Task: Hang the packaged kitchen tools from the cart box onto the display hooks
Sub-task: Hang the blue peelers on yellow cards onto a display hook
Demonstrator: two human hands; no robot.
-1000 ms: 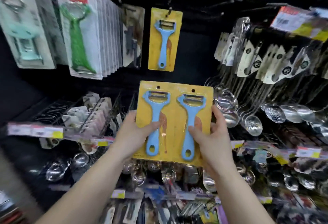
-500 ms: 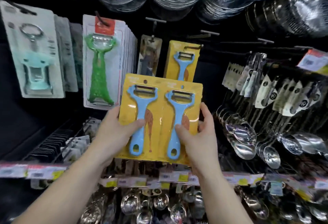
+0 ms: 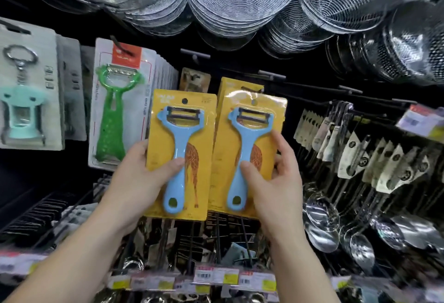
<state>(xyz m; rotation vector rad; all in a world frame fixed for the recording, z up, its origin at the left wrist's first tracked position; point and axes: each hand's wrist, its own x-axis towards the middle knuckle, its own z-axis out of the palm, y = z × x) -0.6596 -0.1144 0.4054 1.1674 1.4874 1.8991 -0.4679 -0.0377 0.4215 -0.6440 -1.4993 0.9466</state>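
Hanging step in hand: left hand point(image 3: 134, 180) grips one yellow-carded blue peeler pack point(image 3: 180, 156), right hand point(image 3: 276, 182) another point(image 3: 249, 156); next, thread the right pack's hole onto the black hook point(image 3: 254, 90)

Dim black backdrop; overhead light glares on the glossy yellow peeler package point(image 3: 252, 156); wide-angle bending and blur toward nine o'clock edge.

Two yellow cards point(image 3: 249, 158) hold blue peelers point(image 3: 179, 158), giraffe-patterned, it seems.
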